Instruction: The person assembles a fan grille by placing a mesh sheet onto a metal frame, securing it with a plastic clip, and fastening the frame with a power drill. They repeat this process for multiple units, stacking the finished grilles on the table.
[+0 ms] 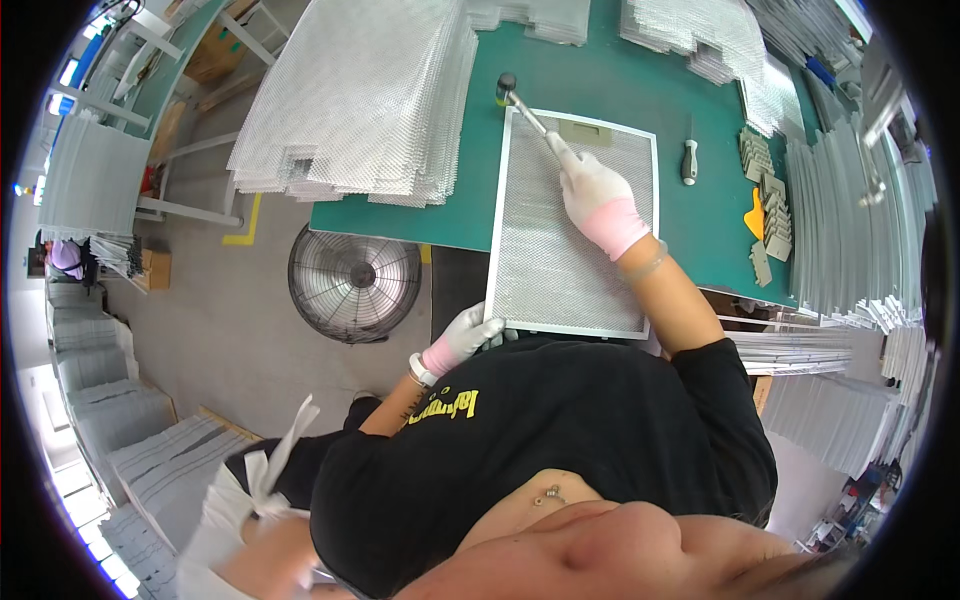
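Note:
In my right hand (600, 200), gloved in white and pink, is a mallet (538, 122) with a dark head and a metal shaft. Its head lies over the far left corner of a white-framed metal mesh panel (565, 265). The panel rests on the green table and reaches past its near edge, close to my body. My left hand (468, 338), also gloved, is closed round the near left corner of the frame; some of its fingers are hidden under it. A small olive-coloured rectangular plate (585, 132) shows at the panel's far end.
Stacked mesh sheets (355, 90) cover the left of the green table (400, 222); more lie at its far right. A screwdriver (690, 162), an orange piece (754, 213) and several small metal plates (772, 215) lie right of the panel. A floor fan (345, 285) stands left.

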The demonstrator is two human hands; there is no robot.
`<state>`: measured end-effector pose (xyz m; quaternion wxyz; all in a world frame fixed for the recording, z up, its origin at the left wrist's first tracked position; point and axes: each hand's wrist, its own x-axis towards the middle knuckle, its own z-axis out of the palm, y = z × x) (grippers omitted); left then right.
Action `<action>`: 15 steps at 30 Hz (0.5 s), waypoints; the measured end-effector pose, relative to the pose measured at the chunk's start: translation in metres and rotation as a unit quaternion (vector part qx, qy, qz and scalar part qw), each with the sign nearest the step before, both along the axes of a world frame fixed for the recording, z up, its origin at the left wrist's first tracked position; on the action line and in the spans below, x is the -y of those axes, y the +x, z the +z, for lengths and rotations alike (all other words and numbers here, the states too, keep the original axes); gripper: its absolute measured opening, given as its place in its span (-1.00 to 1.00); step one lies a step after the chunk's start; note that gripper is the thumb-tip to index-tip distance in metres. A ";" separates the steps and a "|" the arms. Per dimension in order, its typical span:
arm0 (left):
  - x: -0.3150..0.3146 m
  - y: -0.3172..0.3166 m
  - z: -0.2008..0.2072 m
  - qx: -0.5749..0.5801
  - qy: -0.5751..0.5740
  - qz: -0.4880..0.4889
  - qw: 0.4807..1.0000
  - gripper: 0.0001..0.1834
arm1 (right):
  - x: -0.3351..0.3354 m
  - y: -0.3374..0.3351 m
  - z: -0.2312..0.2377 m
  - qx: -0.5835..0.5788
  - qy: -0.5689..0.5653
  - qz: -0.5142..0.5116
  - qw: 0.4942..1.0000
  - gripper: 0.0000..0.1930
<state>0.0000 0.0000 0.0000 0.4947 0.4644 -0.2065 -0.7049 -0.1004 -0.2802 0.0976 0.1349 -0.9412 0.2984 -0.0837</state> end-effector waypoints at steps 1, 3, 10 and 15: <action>-0.001 0.000 0.003 0.003 0.001 0.007 1.000 -0.53 | -0.001 0.000 0.003 0.044 0.004 0.000 0.999 -0.42; -0.005 -0.003 0.009 0.006 -0.012 0.023 1.000 -0.55 | -0.004 0.000 0.005 0.054 0.007 -0.006 0.998 -0.43; -0.006 0.005 0.028 0.013 -0.053 0.010 0.998 -0.40 | 0.007 -0.003 -0.015 0.074 0.008 -0.003 0.997 -0.47; -0.011 0.006 0.022 -0.007 -0.029 0.018 0.999 -0.38 | 0.005 -0.015 -0.014 0.084 0.002 -0.011 0.996 -0.49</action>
